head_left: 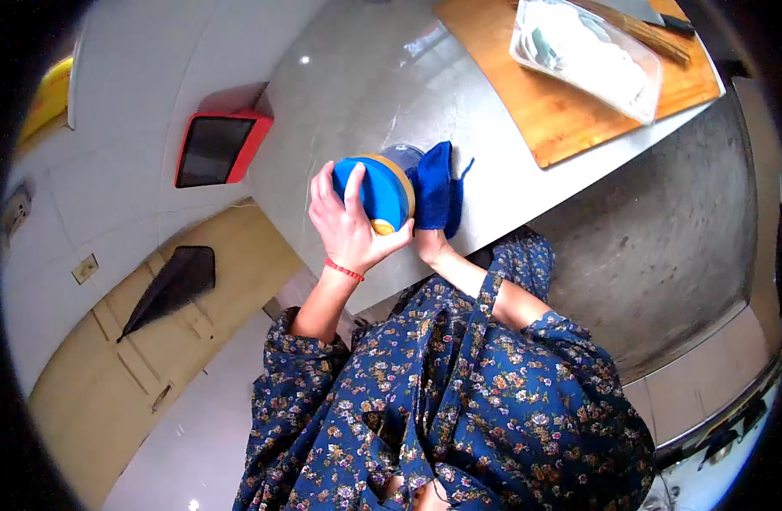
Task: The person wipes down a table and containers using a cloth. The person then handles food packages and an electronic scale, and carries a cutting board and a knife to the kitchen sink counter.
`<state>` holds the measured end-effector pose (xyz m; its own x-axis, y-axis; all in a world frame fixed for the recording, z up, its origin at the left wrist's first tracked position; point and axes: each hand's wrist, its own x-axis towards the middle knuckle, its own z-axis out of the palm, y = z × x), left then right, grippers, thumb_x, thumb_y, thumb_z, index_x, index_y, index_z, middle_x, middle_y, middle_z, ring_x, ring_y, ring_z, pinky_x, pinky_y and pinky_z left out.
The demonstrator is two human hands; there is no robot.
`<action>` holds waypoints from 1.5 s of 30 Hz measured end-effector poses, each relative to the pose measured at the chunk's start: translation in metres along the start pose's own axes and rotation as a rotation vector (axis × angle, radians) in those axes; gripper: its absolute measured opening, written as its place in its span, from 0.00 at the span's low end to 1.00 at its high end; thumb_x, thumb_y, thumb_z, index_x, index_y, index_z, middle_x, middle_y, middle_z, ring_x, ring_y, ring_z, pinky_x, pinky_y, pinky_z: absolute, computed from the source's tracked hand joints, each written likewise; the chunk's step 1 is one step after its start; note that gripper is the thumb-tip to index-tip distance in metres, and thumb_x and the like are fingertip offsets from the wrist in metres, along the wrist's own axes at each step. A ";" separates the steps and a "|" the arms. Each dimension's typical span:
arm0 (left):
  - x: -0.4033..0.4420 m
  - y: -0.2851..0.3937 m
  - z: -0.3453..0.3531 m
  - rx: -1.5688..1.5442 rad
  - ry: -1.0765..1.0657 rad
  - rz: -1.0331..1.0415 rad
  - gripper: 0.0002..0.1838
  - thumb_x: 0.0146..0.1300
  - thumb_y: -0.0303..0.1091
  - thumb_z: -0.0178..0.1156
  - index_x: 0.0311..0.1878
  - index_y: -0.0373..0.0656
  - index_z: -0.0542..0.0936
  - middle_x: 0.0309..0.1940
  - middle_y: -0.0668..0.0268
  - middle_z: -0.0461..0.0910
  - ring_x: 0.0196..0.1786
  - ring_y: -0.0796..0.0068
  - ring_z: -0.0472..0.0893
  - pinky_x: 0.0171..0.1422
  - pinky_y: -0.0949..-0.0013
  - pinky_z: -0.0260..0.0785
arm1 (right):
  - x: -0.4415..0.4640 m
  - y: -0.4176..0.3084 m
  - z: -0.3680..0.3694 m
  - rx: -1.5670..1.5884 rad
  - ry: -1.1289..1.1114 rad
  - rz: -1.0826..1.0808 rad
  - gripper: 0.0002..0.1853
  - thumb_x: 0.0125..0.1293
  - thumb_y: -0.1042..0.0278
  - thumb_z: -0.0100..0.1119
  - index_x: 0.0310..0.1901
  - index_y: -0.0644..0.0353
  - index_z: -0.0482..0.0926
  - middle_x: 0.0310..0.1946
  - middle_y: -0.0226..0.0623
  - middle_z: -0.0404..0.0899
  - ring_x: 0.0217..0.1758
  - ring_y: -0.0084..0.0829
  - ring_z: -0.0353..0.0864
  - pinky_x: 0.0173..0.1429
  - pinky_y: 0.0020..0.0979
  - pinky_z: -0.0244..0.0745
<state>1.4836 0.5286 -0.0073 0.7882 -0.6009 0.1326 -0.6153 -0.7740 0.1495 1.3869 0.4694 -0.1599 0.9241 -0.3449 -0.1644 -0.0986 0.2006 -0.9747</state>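
My left hand (348, 226), with a red bracelet on its wrist, grips a round jar by its blue lid (376, 189). The lid has a yellowish rim, and the thumb and fingers spread around it. Behind the lid, part of the greyish jar body (401, 156) shows, tilted over the table. A dark blue cloth (436, 183) covers the fingers of my right hand (431, 244) and lies against the jar's side. Those fingers are hidden under the cloth.
A wooden board (540, 140) bears a clear plastic box (655, 98) with white contents, thin sticks (655, 38) and a black-handled item (676, 24). A red-framed dark screen (216, 149) stands by the wall. The grey table's (357, 94) near edge is at my body.
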 end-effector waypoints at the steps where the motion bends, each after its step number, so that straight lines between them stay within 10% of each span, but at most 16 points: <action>1: -0.001 0.004 0.001 0.040 -0.002 -0.065 0.54 0.34 0.59 0.70 0.66 0.48 0.60 0.62 0.44 0.58 0.64 0.42 0.60 0.62 0.43 0.56 | -0.003 -0.010 0.006 0.299 -0.018 0.158 0.28 0.75 0.56 0.36 0.71 0.62 0.50 0.70 0.42 0.52 0.73 0.36 0.51 0.74 0.35 0.48; 6: 0.010 0.023 0.013 0.159 -0.039 -0.367 0.54 0.39 0.60 0.70 0.69 0.48 0.57 0.65 0.45 0.55 0.67 0.43 0.56 0.64 0.42 0.55 | -0.006 -0.060 0.028 0.922 0.051 0.337 0.32 0.76 0.47 0.29 0.73 0.57 0.41 0.72 0.36 0.47 0.74 0.31 0.49 0.76 0.33 0.47; 15: 0.048 0.029 0.040 0.177 -0.049 -0.482 0.33 0.68 0.54 0.43 0.71 0.49 0.55 0.66 0.42 0.53 0.68 0.42 0.55 0.64 0.40 0.54 | 0.067 -0.057 0.004 0.645 0.258 0.368 0.38 0.72 0.36 0.27 0.73 0.56 0.43 0.72 0.36 0.50 0.74 0.31 0.49 0.75 0.33 0.47; 22: -0.027 -0.006 0.009 -0.035 0.001 -0.524 0.32 0.66 0.58 0.46 0.69 0.55 0.59 0.65 0.47 0.54 0.66 0.46 0.56 0.64 0.41 0.53 | 0.020 -0.038 0.056 1.136 0.269 0.501 0.29 0.73 0.46 0.32 0.60 0.60 0.69 0.59 0.38 0.72 0.60 0.37 0.72 0.64 0.39 0.67; 32: -0.023 -0.026 -0.010 -0.009 -0.123 -0.410 0.38 0.60 0.65 0.51 0.63 0.44 0.65 0.56 0.44 0.66 0.53 0.40 0.72 0.55 0.49 0.70 | -0.009 -0.114 0.038 1.097 0.159 0.590 0.27 0.69 0.50 0.34 0.58 0.63 0.69 0.58 0.47 0.72 0.58 0.46 0.74 0.63 0.52 0.68; 39: -0.018 -0.043 -0.012 -0.069 -0.341 -0.530 0.39 0.63 0.67 0.44 0.51 0.31 0.68 0.43 0.40 0.79 0.50 0.43 0.79 0.53 0.51 0.71 | 0.073 0.002 -0.001 0.791 0.257 0.745 0.24 0.62 0.47 0.48 0.48 0.60 0.76 0.49 0.48 0.77 0.54 0.45 0.75 0.64 0.52 0.64; 40: -0.015 -0.044 -0.008 -0.108 -0.346 -0.583 0.39 0.64 0.66 0.44 0.51 0.31 0.69 0.43 0.40 0.79 0.50 0.43 0.78 0.53 0.52 0.71 | 0.075 -0.001 -0.011 0.736 0.115 0.751 0.37 0.66 0.42 0.42 0.67 0.66 0.58 0.69 0.45 0.58 0.70 0.42 0.58 0.72 0.44 0.51; 45: -0.043 -0.085 -0.015 -0.261 -0.349 -0.756 0.39 0.67 0.63 0.41 0.51 0.27 0.70 0.47 0.39 0.77 0.53 0.43 0.77 0.58 0.52 0.69 | 0.006 -0.055 0.070 0.826 0.170 0.553 0.33 0.72 0.42 0.30 0.64 0.64 0.63 0.66 0.42 0.64 0.67 0.43 0.65 0.69 0.47 0.60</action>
<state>1.5014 0.6232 -0.0111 0.9190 -0.0049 -0.3941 0.1244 -0.9452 0.3019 1.4239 0.5200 -0.0971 0.7550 -0.1240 -0.6439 -0.1516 0.9224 -0.3554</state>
